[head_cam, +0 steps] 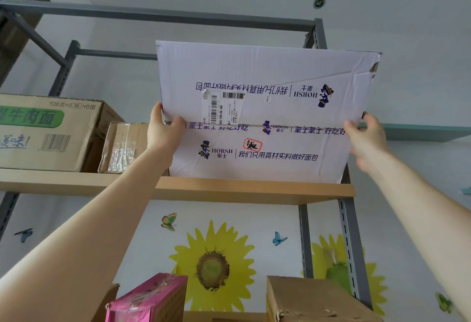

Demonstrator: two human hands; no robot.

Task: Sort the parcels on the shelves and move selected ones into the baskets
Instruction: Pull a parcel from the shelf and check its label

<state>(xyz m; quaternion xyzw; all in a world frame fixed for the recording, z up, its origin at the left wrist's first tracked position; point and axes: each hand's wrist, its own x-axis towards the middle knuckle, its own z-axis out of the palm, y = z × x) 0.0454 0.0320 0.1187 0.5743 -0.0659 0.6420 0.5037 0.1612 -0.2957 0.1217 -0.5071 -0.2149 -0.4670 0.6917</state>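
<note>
Arms up: left grip, right grip clasped HORSH carton.
Tipped on the shelf, it had reached no basket yet.

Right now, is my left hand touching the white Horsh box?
Touching. The head view shows the left hand gripping the white box at its left edge, with the thumb pressed on the front face.

The white box at the right end of the shelf board is matt corrugated cardboard, creased, with a paper label. The board looks like smooth pale wood on a matt grey metal frame. The small parcel beside the white box is cardboard under glossy clear tape.
</note>
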